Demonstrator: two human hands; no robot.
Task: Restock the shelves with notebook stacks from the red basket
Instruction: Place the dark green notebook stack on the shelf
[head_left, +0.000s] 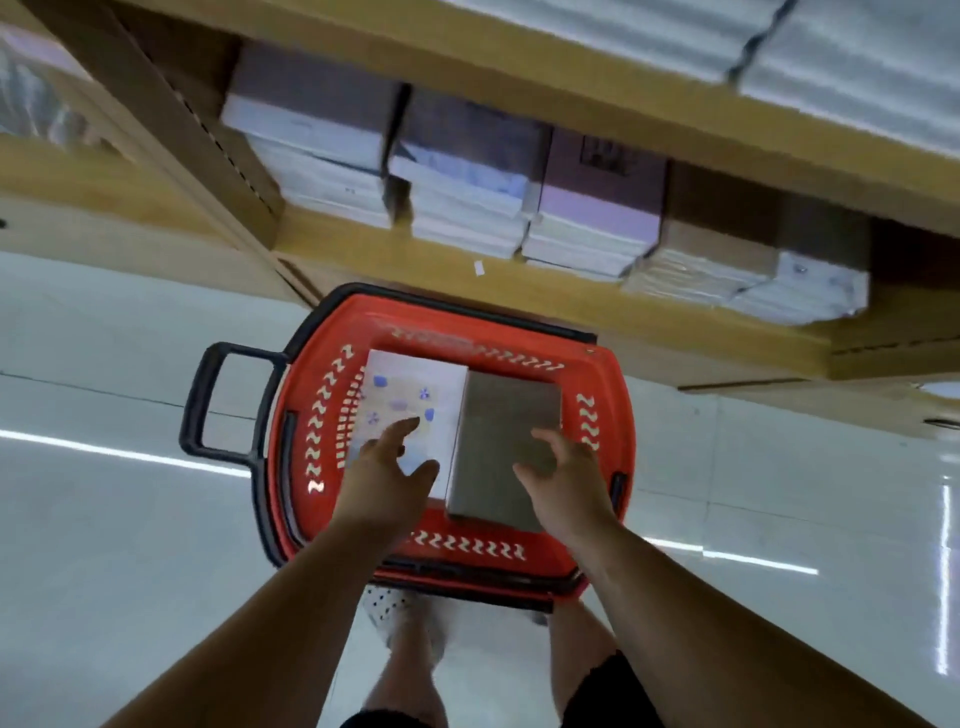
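A red basket stands on the floor in front of the low shelf. Inside it lie two notebook stacks side by side: a white one with blue patterns on the left and a grey-brown one on the right. My left hand hovers over the white stack with fingers spread. My right hand hangs over the near right part of the grey-brown stack, fingers loosely bent and holding nothing. Whether either hand touches a stack I cannot tell.
The wooden bottom shelf holds several wrapped notebook stacks, with a brown-topped one at the right. Another shelf board runs above. The basket's black handle sticks out to the left. My legs stand just behind the basket on the glossy tile floor.
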